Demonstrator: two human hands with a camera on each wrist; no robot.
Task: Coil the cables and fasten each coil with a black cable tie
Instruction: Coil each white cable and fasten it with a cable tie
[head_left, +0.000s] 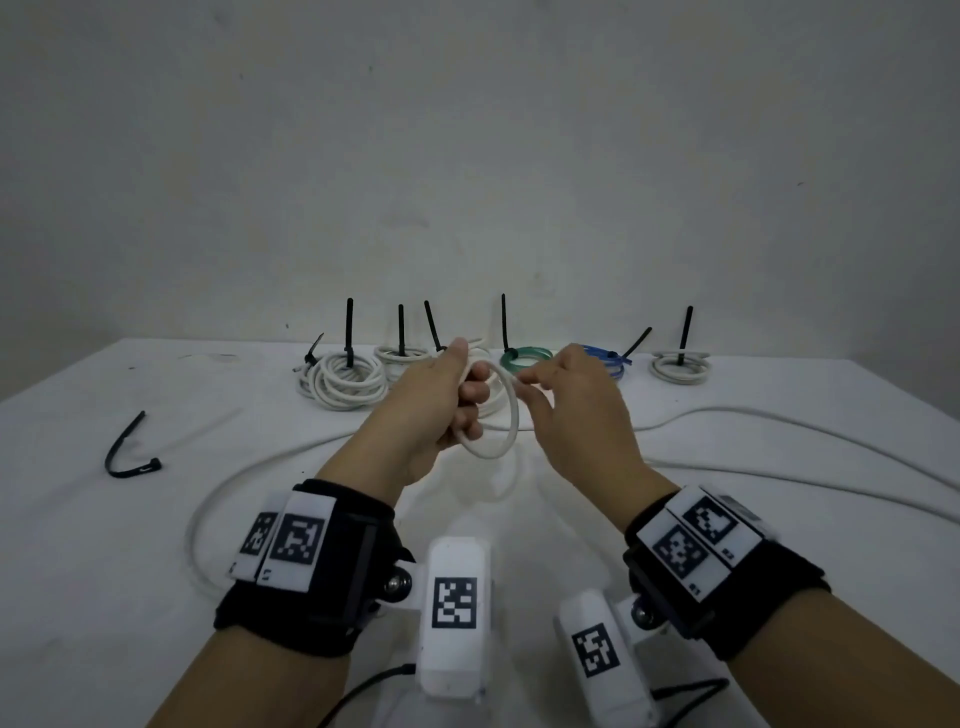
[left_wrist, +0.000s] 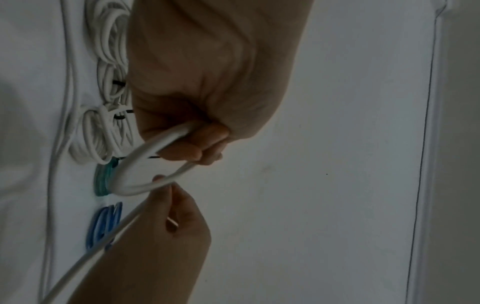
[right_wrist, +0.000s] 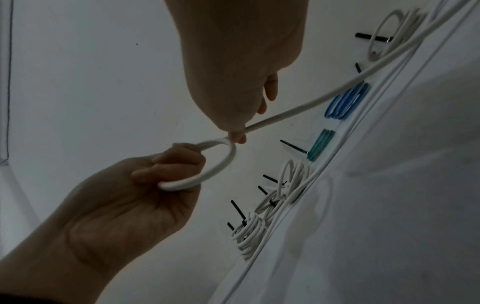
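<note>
White cable (head_left: 511, 415): one loop held above the desk (head_left: 156, 519), the rest trailing across it. Your left hand (head_left: 441, 405) has its grip curled round the loop; your right hand (head_left: 576, 410) pinches the strand beside it. Loose black cable tie (head_left: 130, 452): far left. Wristband tags: patterned squares, no readable writing.

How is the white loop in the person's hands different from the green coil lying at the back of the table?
The white cable is held up off the table by the left hand and right hand; the green coil lies on the table. The white cable has no tie and long slack trailing away; the green coil is wound up and fastened with a black cable tie. Both form round loops.
</note>
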